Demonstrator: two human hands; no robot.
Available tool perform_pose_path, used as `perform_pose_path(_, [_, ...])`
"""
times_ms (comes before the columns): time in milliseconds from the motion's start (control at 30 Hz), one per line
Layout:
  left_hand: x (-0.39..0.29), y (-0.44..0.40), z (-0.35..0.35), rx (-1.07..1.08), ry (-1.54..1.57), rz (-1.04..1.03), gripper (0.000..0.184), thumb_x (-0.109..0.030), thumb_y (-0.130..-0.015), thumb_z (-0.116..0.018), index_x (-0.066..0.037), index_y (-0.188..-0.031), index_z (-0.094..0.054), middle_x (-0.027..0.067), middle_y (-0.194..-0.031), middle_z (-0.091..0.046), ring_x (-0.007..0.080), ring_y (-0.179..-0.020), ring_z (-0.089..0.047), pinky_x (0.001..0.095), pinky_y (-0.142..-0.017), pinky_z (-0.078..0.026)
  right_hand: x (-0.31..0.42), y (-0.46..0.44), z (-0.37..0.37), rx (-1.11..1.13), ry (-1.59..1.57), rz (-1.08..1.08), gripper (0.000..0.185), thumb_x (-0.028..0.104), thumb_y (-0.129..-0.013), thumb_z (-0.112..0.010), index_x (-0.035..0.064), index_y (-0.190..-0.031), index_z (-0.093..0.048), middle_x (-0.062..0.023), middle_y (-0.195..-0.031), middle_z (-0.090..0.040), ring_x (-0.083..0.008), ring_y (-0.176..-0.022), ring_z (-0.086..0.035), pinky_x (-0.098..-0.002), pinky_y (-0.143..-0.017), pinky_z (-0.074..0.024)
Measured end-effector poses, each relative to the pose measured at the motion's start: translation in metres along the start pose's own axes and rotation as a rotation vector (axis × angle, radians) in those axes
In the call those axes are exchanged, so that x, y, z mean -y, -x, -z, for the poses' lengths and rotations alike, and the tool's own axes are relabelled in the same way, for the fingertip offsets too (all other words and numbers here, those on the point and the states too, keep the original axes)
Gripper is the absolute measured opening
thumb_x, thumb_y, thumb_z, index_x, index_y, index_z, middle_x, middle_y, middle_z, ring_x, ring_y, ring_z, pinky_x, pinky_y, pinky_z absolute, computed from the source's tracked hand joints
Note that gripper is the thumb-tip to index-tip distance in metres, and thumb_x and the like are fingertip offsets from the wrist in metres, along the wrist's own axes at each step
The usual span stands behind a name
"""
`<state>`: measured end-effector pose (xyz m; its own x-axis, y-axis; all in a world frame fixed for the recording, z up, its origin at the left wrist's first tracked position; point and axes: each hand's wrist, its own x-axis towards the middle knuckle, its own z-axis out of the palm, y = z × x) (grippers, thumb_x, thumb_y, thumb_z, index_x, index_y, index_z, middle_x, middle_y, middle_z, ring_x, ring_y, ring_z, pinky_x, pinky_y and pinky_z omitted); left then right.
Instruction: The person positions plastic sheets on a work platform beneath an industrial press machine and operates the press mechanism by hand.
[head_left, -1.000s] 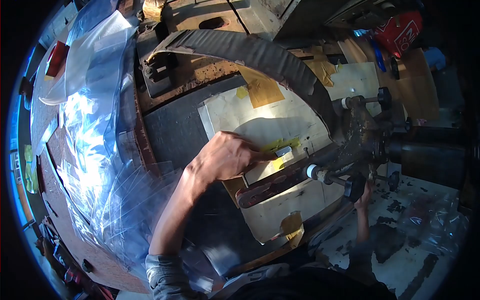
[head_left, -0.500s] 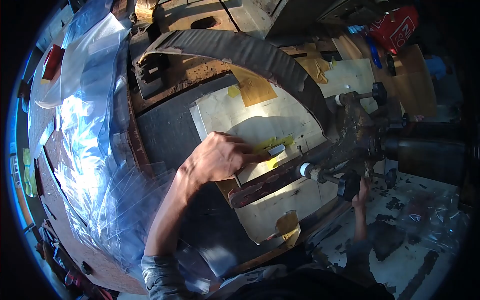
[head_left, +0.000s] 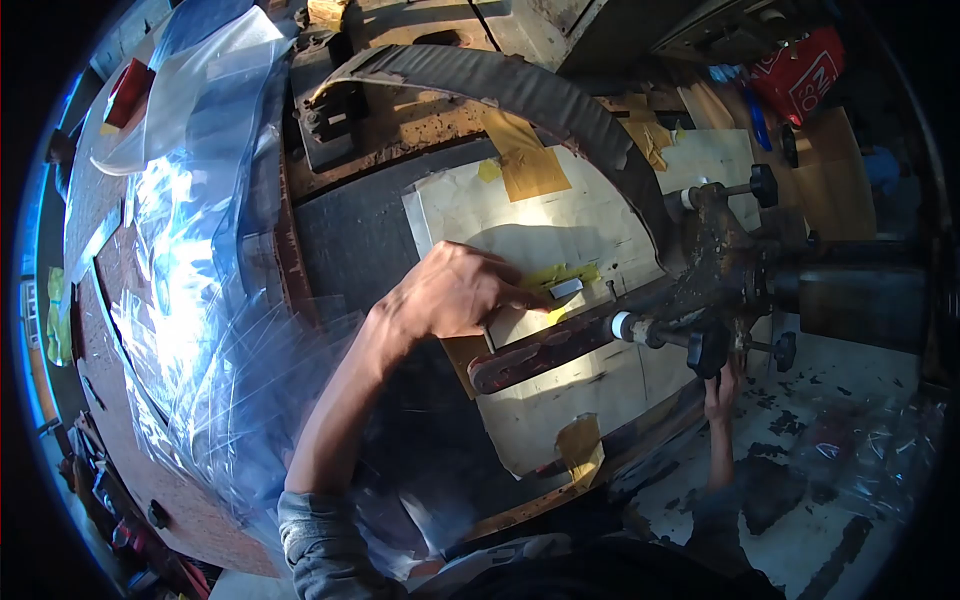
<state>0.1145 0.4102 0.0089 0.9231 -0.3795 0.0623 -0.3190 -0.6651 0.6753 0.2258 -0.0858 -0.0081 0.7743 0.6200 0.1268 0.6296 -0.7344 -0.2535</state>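
Fingers (head_left: 522, 296) of the left hand (head_left: 450, 290) half curled, tips bunched low over the board (head_left: 560, 410). Strip (head_left: 567, 289) right at those tips, small and white, lying alongside the yellow-green tape (head_left: 545, 275); can't tell touching from just beside, or any grip on it. Right hand (head_left: 721, 393) well apart from the strip, bent and partly hidden near the black knob (head_left: 708, 352); can't tell how far open, or holding anything. Compared with half a second ago: hardly any change tbh, strip in about the same spot by the tape, just the whole view shifted a bit. Further out: dark bar (head_left: 540, 360) on the near side of the strip, ribbed band (head_left: 480, 78) arching beyond, clear plastic (head_left: 185, 240) piled off left, red bag (head_left: 800, 75) upper right.
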Motion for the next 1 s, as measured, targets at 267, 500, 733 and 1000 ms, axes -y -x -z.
perform_pose_path(267, [0.008, 0.001, -0.007, -0.085, 0.004, -0.041, 0.056, -0.012, -0.063, -0.064, -0.031, -0.115, -0.069, 0.0018, -0.078, -0.060, 0.0236, -0.084, -0.062, 0.0367, -0.074, -0.050, 0.021, 0.000, 0.001, 0.066, -0.100, -0.064, 0.049, 0.025, -0.089, -0.050, 0.0000, -0.131, -0.051, -0.0202, -0.130, -0.054, -0.0412, -0.128, -0.041, -0.0521, -0.109, -0.0228])
perform_pose_path(500, [0.010, 0.001, -0.011, -0.168, -0.015, -0.088, 0.063, -0.008, -0.059, -0.063, -0.031, -0.117, -0.069, 0.0032, -0.069, -0.053, 0.0235, -0.078, -0.061, 0.0377, -0.068, -0.049, 0.030, 0.009, -0.002, 0.080, -0.056, -0.018, 0.053, 0.023, -0.086, -0.051, -0.0034, -0.132, -0.049, -0.0203, -0.139, -0.047, -0.0420, -0.133, -0.036, -0.0512, -0.111, -0.0210])
perform_pose_path(733, [0.008, 0.000, -0.008, -0.127, 0.049, -0.040, 0.059, -0.009, -0.058, -0.063, -0.028, -0.114, -0.070, 0.0024, -0.084, -0.065, 0.0246, -0.085, -0.063, 0.0363, -0.076, -0.051, 0.023, 0.016, -0.007, 0.067, -0.108, -0.105, 0.051, 0.023, -0.085, -0.053, -0.0043, -0.128, -0.052, -0.0215, -0.133, -0.051, -0.0422, -0.128, -0.040, -0.0512, -0.110, -0.0234])
perform_pose_path(1000, [0.007, 0.000, -0.005, -0.104, 0.107, 0.003, 0.051, -0.013, -0.062, -0.062, -0.026, -0.110, -0.072, 0.0038, -0.103, -0.070, 0.0253, -0.097, -0.064, 0.0354, -0.086, -0.051, 0.005, 0.022, -0.007, 0.155, -0.170, -0.209, 0.051, 0.023, -0.081, -0.056, -0.0051, -0.124, -0.054, -0.0220, -0.119, -0.056, -0.0434, -0.119, -0.045, -0.0527, -0.106, -0.0268])
